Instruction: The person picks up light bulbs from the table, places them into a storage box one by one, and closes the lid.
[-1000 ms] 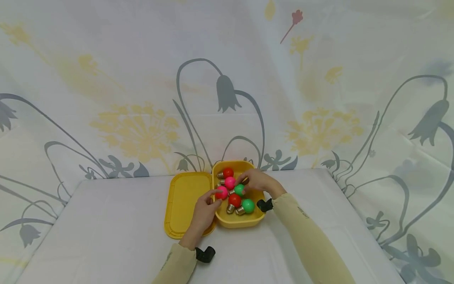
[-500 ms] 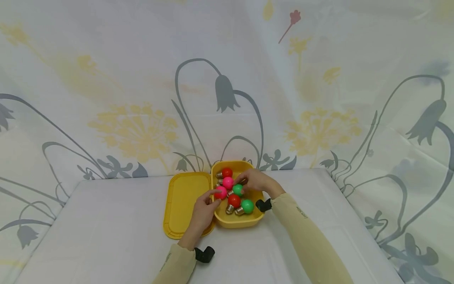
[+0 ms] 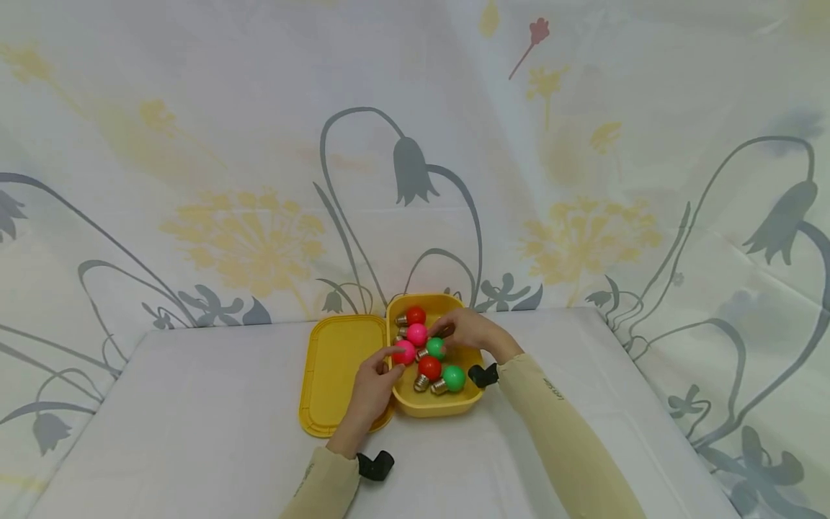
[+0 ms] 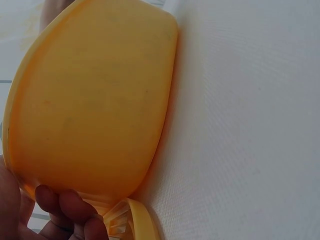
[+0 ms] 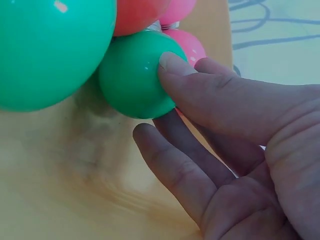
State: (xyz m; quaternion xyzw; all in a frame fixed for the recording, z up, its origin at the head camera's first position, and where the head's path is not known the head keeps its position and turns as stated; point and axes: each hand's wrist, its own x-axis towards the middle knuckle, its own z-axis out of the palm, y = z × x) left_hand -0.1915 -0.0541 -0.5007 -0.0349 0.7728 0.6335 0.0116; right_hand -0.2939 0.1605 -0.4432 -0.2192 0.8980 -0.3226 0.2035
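Observation:
A yellow plastic container (image 3: 436, 411) holds several coloured light bulbs with metal screw bases. My left hand (image 3: 372, 386) grips its left rim, index finger reaching over beside a pink bulb (image 3: 405, 352). The left wrist view shows curled fingers (image 4: 80, 210) against the container's outer wall (image 4: 95, 100). Inside the container, my right hand (image 3: 472, 333) pinches a green bulb (image 3: 436, 349). In the right wrist view its thumb lies on that green bulb (image 5: 135, 75), with fingers curled beneath. A red bulb (image 3: 429, 368) and another green bulb (image 3: 454, 378) lie nearer the front.
A flat yellow lid (image 3: 333, 375) lies left of the container, its right edge against it. Another red bulb (image 3: 416, 315) and a second pink bulb (image 3: 418, 334) sit toward the container's back. A flower-printed curtain (image 3: 415, 238) rises behind the white table (image 3: 207, 425).

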